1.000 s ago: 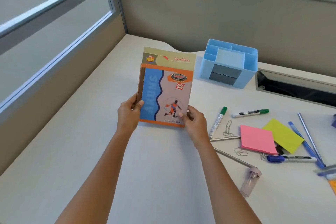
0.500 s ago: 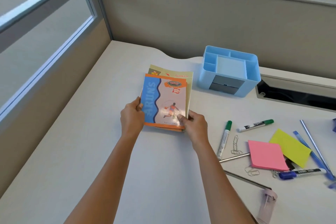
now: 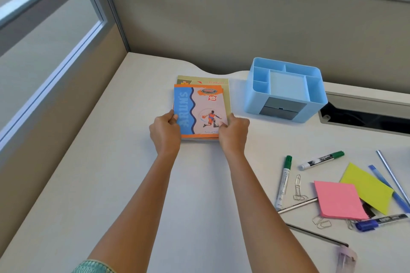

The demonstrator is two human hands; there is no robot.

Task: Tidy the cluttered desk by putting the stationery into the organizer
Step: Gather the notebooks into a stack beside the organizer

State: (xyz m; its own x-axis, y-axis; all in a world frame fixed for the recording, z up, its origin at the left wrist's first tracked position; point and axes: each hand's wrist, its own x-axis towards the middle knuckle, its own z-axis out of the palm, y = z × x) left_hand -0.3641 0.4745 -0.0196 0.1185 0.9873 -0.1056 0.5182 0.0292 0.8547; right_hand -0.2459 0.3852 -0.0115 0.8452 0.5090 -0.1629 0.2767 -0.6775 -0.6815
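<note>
Blue organizer (image 3: 255, 99) upright, notebooks (image 3: 204, 106) stacked beside

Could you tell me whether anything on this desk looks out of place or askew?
Markers, sticky pads and paper clips lie scattered at odd angles on the right of the desk, outside the blue organizer. In the stack gripped by the left hand and right hand, the lower notebook sticks out past the top notebook.

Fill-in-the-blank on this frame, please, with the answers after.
The left hand and right hand hold a stack of ____.
The blue organizer stands on the stack's ____ side.
The marker below the pink sticky notes has a ____ cap.
Missing: notebooks; right; blue.
</note>
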